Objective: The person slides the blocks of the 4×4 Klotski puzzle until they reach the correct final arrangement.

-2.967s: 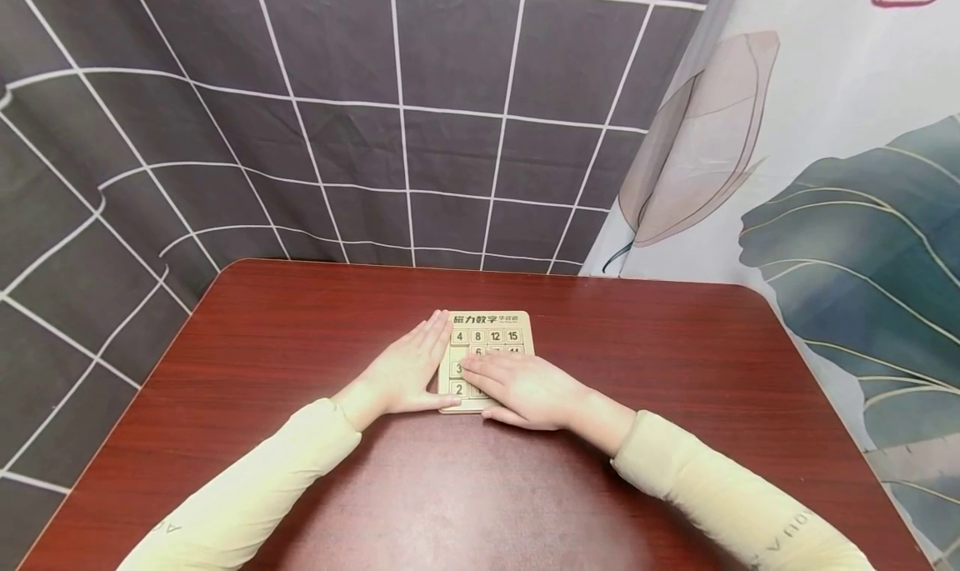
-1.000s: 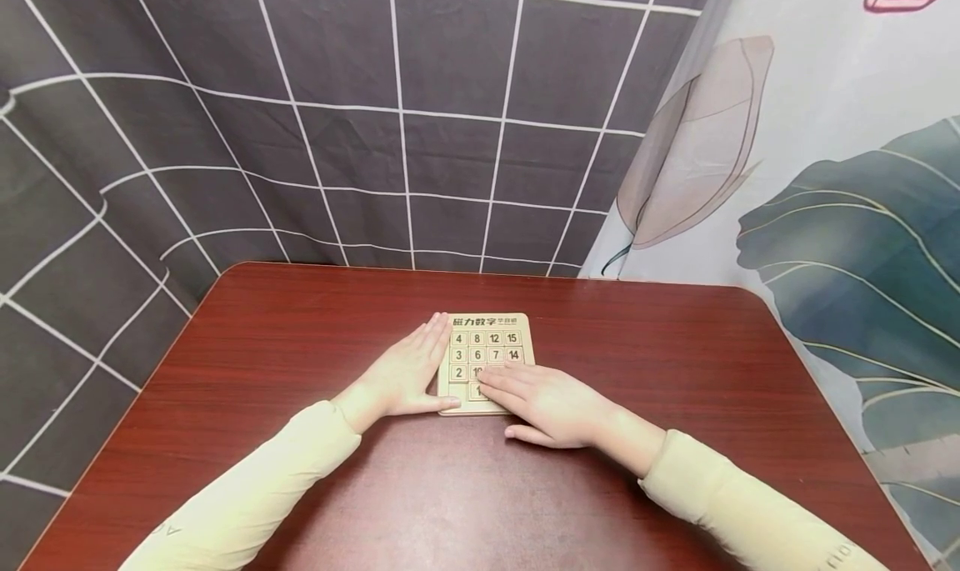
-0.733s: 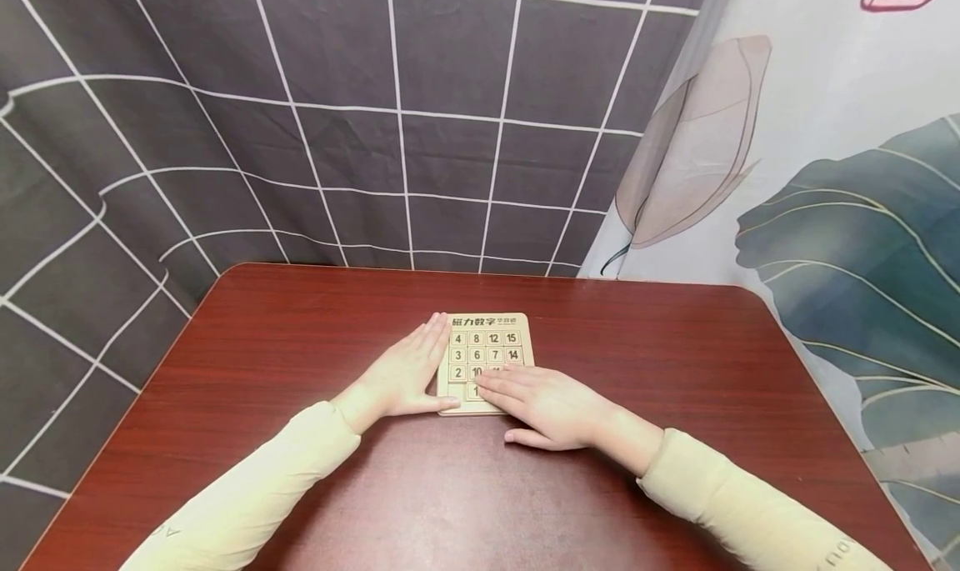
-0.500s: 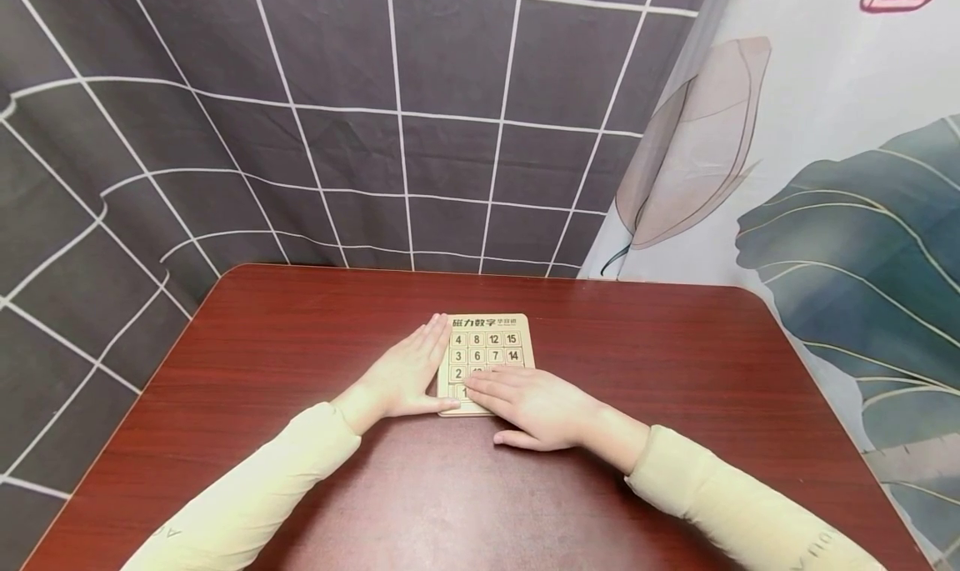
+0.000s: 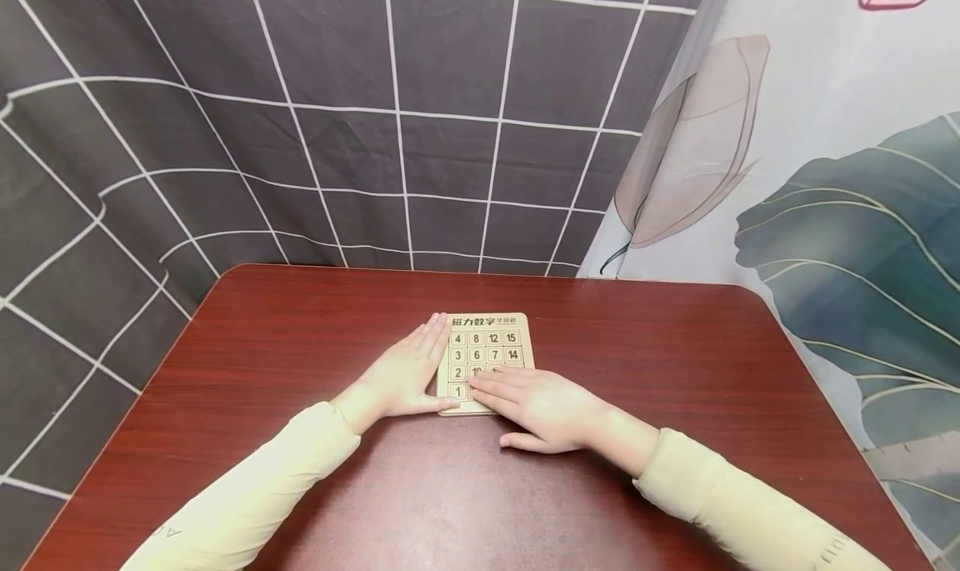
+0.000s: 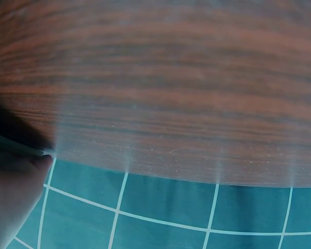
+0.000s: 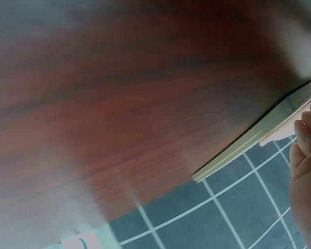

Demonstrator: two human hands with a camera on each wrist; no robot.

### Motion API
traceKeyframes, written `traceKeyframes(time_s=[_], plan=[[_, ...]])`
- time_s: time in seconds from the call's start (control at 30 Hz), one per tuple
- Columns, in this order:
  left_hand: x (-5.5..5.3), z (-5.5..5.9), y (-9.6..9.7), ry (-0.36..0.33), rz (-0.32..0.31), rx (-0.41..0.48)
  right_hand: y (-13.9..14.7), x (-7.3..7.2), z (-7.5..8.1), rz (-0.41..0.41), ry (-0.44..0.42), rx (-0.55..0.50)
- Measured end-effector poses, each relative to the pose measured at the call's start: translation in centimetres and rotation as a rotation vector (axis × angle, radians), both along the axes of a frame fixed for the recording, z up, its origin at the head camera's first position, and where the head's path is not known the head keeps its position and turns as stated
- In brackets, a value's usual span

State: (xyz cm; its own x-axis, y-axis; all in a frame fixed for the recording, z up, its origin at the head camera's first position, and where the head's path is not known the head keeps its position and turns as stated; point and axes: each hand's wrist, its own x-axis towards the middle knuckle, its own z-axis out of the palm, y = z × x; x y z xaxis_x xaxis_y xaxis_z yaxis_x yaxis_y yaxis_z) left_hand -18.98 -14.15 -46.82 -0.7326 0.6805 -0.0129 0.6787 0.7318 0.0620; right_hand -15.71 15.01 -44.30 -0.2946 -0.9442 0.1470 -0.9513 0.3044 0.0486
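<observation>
A pale sliding number puzzle (image 5: 483, 320) lies flat on the dark red table, with numbered tiles in a frame. Its left column reads 4, 3, 2 and, at the bottom, tile 1 (image 5: 458, 392). My left hand (image 5: 405, 371) rests along the left edge of the puzzle, fingers straight, the thumb at the near left corner. Over the lower right tiles lies my right hand (image 5: 540, 404), its straight fingertips touching them just right of tile 1. It hides several tiles. In the right wrist view the puzzle's edge (image 7: 249, 136) shows beside the right hand (image 7: 308, 176).
The wooden table (image 5: 300, 321) reaches around the puzzle on all sides. Behind it hangs a dark grey curtain (image 5: 450, 154) with white grid lines. A white curtain with a leaf print (image 5: 862, 212) hangs at the right.
Tiles 3 and 2 have moved up one place in the left column. Then the right hand slid tile 1 left into the bottom left corner. The left hand has stayed put.
</observation>
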Motion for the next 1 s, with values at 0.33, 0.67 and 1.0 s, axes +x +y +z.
traceKeyframes(time_s=[0.33,0.67,1.0], plan=[[-0.1,0.0,-0.1,0.005,0.006,0.028,3.2,0.6,-0.4,-0.028,0.019,-0.031],[0.1,0.4,0.0,-0.006,-0.004,0.035,3.5,0.7,-0.7,-0.040,0.034,-0.016],[0.1,0.3,0.1,-0.015,0.004,0.031,1.5,0.3,-0.8,-0.004,0.052,-0.029]])
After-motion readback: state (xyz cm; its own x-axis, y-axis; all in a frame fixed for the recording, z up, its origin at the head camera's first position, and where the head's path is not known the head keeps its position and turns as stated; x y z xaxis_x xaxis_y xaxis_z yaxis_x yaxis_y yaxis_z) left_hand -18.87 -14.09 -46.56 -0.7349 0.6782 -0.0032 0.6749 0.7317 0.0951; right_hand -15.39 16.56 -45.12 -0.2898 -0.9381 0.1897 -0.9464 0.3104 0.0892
